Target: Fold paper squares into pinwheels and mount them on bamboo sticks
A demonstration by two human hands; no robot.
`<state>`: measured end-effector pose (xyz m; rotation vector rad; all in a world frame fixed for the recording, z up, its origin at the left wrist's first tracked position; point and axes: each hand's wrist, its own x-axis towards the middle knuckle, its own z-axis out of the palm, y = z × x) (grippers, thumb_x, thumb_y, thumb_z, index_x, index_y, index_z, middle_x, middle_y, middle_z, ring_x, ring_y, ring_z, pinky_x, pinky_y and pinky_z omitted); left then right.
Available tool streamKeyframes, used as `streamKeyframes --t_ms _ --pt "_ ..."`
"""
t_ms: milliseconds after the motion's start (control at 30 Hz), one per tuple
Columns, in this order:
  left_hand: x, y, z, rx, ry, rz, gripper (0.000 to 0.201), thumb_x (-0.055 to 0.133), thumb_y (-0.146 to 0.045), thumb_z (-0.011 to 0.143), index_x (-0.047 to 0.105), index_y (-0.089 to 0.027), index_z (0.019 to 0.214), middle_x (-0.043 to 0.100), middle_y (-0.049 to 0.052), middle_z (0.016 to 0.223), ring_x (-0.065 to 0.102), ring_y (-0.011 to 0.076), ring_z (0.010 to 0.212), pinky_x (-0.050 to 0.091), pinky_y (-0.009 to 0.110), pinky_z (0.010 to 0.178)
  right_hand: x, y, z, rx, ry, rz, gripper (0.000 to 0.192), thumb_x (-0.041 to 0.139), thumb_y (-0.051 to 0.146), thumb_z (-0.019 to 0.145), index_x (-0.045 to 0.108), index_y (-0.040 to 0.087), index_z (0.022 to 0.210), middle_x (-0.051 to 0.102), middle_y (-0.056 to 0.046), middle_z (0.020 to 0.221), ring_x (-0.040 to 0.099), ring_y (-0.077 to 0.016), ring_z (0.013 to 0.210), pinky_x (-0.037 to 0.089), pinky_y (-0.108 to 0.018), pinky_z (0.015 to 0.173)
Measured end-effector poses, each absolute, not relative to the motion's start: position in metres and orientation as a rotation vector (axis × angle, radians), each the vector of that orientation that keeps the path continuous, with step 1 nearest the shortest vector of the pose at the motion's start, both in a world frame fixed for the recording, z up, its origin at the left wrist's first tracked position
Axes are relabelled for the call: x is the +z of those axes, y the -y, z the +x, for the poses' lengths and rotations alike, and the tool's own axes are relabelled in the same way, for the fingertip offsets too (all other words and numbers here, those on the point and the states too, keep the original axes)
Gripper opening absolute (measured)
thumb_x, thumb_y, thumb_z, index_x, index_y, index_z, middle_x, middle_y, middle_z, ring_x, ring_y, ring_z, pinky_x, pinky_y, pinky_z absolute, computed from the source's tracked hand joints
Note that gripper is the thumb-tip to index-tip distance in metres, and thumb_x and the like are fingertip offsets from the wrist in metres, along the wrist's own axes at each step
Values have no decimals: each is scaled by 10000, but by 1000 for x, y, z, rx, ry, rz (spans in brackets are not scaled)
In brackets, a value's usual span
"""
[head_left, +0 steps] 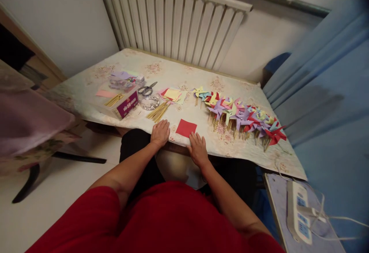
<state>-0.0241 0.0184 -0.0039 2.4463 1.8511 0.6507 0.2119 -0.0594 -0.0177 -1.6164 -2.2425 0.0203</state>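
A red paper square (186, 127) lies flat near the table's front edge. My left hand (160, 132) rests palm down on the tablecloth just left of it, fingers loosely curled, holding nothing. My right hand (197, 148) lies flat at the table edge, its fingertips at the square's lower right corner, fingers apart. A row of finished paper pinwheels (240, 116) on wooden sticks stretches to the right. A stack of coloured paper squares (173, 95), loose wooden sticks (158, 111) and scissors (147, 89) lie beyond the hands.
A clear box (121, 103) with sticks and a purple label sits at the left, with a bag of paper scraps (123, 79) behind it. A radiator (178, 22) backs the table (86, 88). A power strip (298, 214) lies on a stool at lower right. Blue curtain hangs on the right.
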Motion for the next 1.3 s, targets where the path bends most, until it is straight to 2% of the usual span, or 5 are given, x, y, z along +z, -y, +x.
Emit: streamKeyframes --t_ms 200,400,633,1133,1300 --pt "-1 -10 -13 644 -1889 2418 490 357 -313 983 506 -168 1426 462 144 1538 359 286 1462 322 460 1142 -25 60 209 -43 2263 -1601 511 507 277 982 442 157 1475 434 -168 1544 310 -345 1474 217 -634 1173" --pt "5 5 19 557 -1448 2760 545 331 -317 1000 401 -151 1514 316 122 1622 214 252 1529 218 463 1214 -19 62 210 -35 2286 -1608 516 501 259 980 432 158 1481 429 -152 1551 303 -347 1477 208 -625 1182" --pt "-7 6 23 326 -1339 2845 568 427 -381 976 424 -178 1506 378 118 1594 307 292 1491 221 509 1212 -21 63 214 -33 2311 -1592 524 492 246 977 421 142 1485 416 -160 1558 302 -324 1481 216 -604 1186" --pt "-22 4 10 501 -1330 2890 547 444 -374 986 444 -156 1488 418 103 1575 342 293 1470 252 468 1201 -30 79 226 -93 2286 -1587 560 483 147 937 407 140 1492 430 -128 1555 285 -295 1490 223 -549 1201" --pt "-28 6 -3 639 -1495 2766 568 424 -368 992 414 -124 1505 416 125 1573 343 283 1474 271 447 1198 -32 83 228 -110 2259 -1555 578 487 125 920 405 136 1491 448 -133 1541 295 -291 1485 241 -541 1199"
